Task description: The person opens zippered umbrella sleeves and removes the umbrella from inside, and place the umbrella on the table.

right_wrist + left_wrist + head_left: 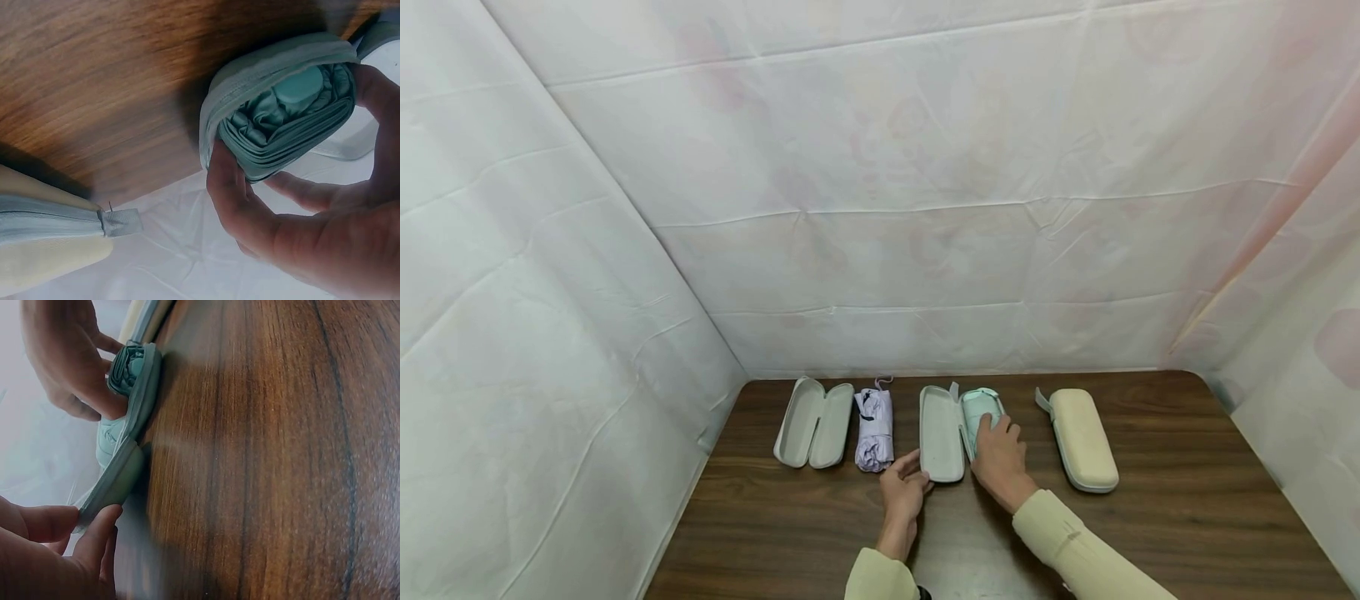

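An open zip case (942, 435) lies on the table, its bare half on the left. In its right half sits a folded mint-green umbrella (265, 147), pleats and a rounded green end showing in the right wrist view. My right hand (1002, 458) grips the umbrella from above, thumb and fingers on either side of it. With thumb and fingers my left hand (901, 493) pinches the near left edge of the bare half, which the left wrist view shows tilted. The umbrella's far part (980, 405) is visible beyond my right fingers.
Left of the hands, a folded lilac umbrella (874, 429) lies beside another open, pale case (829, 429). To the right rests a closed cream case (1084, 440) with a grey strap. A white sheet (880, 275) hangs behind the wooden table (1180, 500).
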Available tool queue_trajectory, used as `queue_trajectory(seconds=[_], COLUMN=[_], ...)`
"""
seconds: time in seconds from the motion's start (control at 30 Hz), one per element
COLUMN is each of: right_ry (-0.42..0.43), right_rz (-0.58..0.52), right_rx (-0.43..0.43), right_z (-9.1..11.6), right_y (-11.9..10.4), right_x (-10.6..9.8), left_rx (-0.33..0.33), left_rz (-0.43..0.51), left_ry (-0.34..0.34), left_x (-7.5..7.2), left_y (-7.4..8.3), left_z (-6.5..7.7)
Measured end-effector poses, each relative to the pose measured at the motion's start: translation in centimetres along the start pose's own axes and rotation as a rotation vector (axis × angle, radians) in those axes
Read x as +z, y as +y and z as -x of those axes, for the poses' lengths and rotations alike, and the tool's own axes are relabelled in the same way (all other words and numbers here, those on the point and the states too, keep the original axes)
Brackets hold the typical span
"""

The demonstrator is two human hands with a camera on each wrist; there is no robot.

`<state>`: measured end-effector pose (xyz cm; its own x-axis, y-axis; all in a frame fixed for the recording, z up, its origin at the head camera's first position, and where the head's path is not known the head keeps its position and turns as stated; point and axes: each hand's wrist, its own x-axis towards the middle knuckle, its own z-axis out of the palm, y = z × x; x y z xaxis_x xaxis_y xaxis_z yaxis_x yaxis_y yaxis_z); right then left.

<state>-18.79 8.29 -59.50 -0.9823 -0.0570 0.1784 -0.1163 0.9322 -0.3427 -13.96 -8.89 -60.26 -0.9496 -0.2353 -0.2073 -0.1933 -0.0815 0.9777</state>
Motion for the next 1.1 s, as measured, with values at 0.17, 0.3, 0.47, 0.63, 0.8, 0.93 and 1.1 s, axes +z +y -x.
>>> queue_trajectory(seconds=[0.17,0.3,0.47,0.63,0.8,0.93,1.1], right_ry=[-0.003,0.006,-0.008,-0.029,-0.022,-0.018,-0.007], right_rz=[-0.036,-0.029,-0.004,-0.021,-0.048,-0.090,-0.127], right_rx=[0.018,0.023,0.025,0.027,0.032,0.032,0.021], right_z=[-0.29,-0.39,-0.35,-0.16,-0.20,-0.25,-0.24], right_y=[0.03,0.03,-0.07,-0.10,0.20,0.56,0.79], right_x=[0.46,0.62,0.44,0.00,0.06,0.00,-0.35], left_rx=[0.007,0.010,0.015,0.017,0.012,0.009,0.031], left_rz=[0.003,0.007,0.014,0.010,0.000,0.000,0.008], left_ry=[0.005,0.008,0.011,0.015,0.024,0.030,0.030], left_x=[0.06,0.13,0.21,0.20,0.26,0.36,0.33], left_y=[0.00,-0.02,0.05,0.08,0.15,0.09,0.01], left_z=[0.00,0.01,0.09,0.24,0.33,0.30,0.25])
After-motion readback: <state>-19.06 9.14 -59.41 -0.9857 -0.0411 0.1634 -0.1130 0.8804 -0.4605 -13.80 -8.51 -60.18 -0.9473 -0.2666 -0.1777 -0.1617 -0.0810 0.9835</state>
